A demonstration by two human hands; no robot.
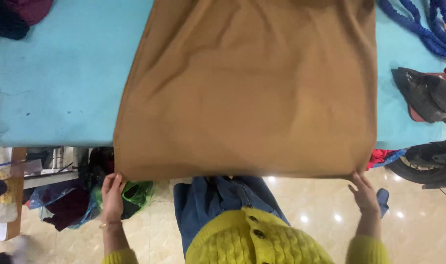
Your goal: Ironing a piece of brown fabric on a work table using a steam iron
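Note:
A large tan-brown cloth [252,88] lies spread over a light blue padded table [62,78], its near edge hanging past the table's front. My left hand [112,195] pinches the cloth's near left corner. My right hand [364,191] holds the near right corner. Both arms wear yellow knitted sleeves, and a yellow buttoned cardigan [252,239] over blue jeans [218,200] shows below.
A dark flat iron [425,95] rests on the table's right side beside a blue coiled cord [423,29]. Dark and maroon clothes [18,14] lie at the far left corner. Bags of fabric [86,195] sit under the table on a glossy tiled floor.

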